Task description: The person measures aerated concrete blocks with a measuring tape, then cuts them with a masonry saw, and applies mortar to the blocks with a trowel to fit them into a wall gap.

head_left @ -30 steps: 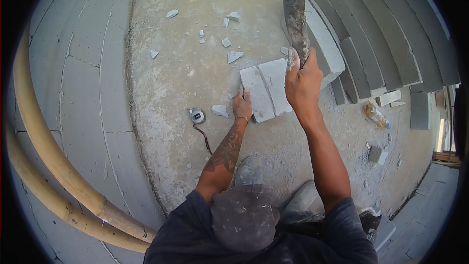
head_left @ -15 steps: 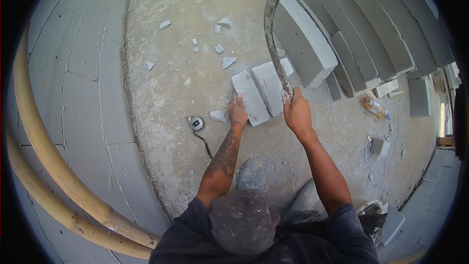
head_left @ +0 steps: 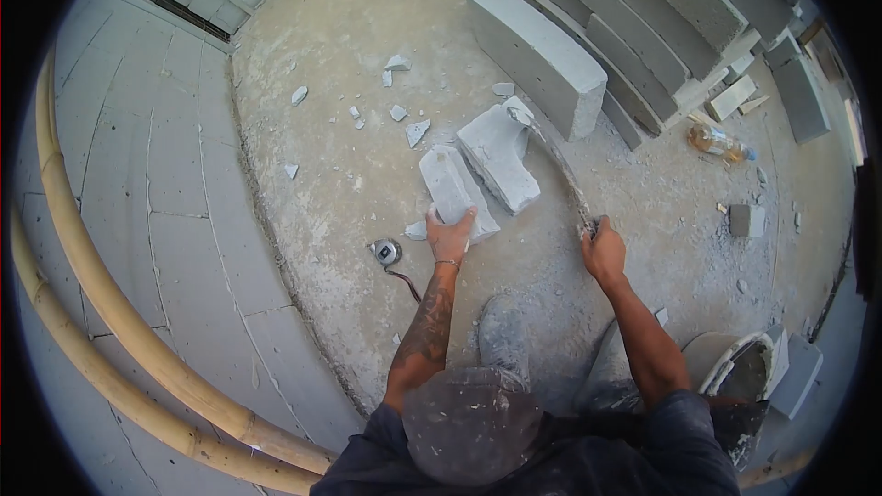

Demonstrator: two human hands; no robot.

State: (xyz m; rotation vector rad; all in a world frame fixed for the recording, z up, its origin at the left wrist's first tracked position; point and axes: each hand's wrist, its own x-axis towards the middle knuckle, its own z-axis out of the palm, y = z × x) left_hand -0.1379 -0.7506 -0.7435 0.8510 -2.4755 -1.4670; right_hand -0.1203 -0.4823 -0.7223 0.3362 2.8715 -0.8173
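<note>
My left hand (head_left: pixel 449 235) grips the near end of a narrow piece of grey block (head_left: pixel 450 186) on the floor, thumb and fingers around its sides. Beside it on the right lies a broader, notched block piece (head_left: pixel 499 152), with a gap between the two. My right hand (head_left: pixel 603 251) is closed round the near end of a long, curved, dust-caked tool (head_left: pixel 562 165). The tool's far end is at the top of the broader piece. A tape measure (head_left: pixel 386 252) lies left of my left hand.
Large grey blocks (head_left: pixel 542 46) stand in rows at the upper right. A plastic bottle (head_left: pixel 720 142) and a small block (head_left: pixel 746 220) lie to the right. A bucket (head_left: pixel 740 369) is at lower right, bamboo poles (head_left: pixel 138 331) at left. Broken chips (head_left: pixel 417 133) litter the floor.
The two block pieces have moved apart and turned. My left hand has shifted onto the narrow piece's end. My right hand has moved right and nearer, and the tool now slants across the right side.
</note>
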